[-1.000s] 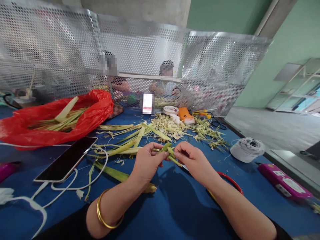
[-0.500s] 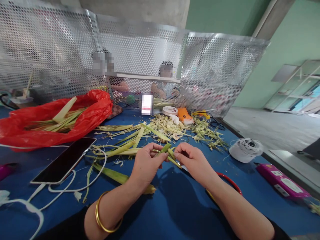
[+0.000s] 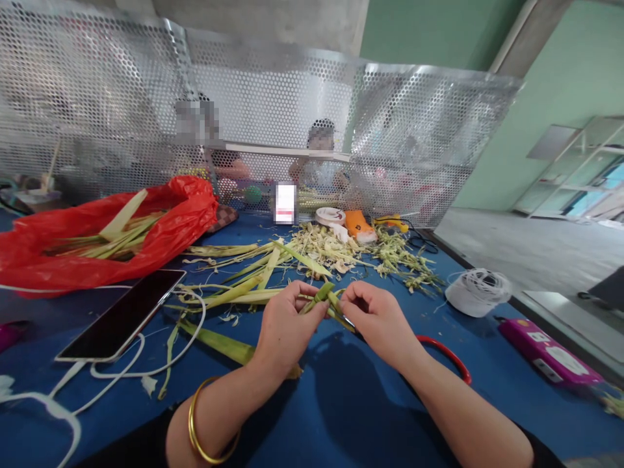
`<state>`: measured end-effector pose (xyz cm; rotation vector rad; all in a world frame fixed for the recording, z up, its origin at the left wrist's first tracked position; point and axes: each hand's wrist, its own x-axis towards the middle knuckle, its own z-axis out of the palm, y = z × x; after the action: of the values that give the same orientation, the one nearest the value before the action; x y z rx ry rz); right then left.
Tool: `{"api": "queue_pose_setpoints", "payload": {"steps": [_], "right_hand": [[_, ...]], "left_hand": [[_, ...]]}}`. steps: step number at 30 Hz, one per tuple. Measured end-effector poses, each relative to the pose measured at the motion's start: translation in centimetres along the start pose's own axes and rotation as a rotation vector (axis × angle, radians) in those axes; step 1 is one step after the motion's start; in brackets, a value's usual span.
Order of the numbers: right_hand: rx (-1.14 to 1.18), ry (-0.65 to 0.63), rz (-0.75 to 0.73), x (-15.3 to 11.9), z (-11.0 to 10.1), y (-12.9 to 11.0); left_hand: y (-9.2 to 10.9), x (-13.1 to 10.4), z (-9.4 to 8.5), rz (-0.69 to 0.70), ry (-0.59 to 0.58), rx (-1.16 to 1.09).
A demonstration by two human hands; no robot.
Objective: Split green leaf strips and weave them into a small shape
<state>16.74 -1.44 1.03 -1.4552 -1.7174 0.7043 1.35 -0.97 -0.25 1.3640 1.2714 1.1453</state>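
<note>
Red bag (image 3: 190,195) holding leaf strips (image 3: 121,235), then loose leaves (image 3: 238,290) on the blue surface (image 3: 273,429), seemingly unworked. Left hand (image 3: 288,325), grip pinching one green leaf piece (image 3: 322,292) raised above the surface between both hands: folded and crossed, apparently part-shaped, ends still free; narrow, paler toward the right. Right hand (image 3: 373,311), grip pinching the piece's right side.

The leaf strip (image 3: 324,292) is green, the tabletop (image 3: 487,344) blue, the plastic bag (image 3: 188,205) bright red; the pouch (image 3: 225,219) is checked in browns, the box (image 3: 548,351) magenta (with white markings), the bangle (image 3: 192,426) gold.
</note>
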Motion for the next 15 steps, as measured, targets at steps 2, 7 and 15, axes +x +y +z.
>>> {"api": "queue_pose_setpoints", "payload": {"steps": [2, 7, 15], "right_hand": [[-0.014, 0.01, -0.019, 0.03, 0.05, -0.03], [-0.035, 0.018, -0.046, 0.16, 0.15, 0.04], [0.031, 0.018, 0.016, 0.21, -0.11, 0.68]], "left_hand": [[-0.1, 0.1, 0.04, -0.015, -0.004, -0.008], [-0.51, -0.26, 0.22, 0.06, -0.02, 0.073], [-0.54, -0.42, 0.34, 0.037, -0.083, 0.018]]}}
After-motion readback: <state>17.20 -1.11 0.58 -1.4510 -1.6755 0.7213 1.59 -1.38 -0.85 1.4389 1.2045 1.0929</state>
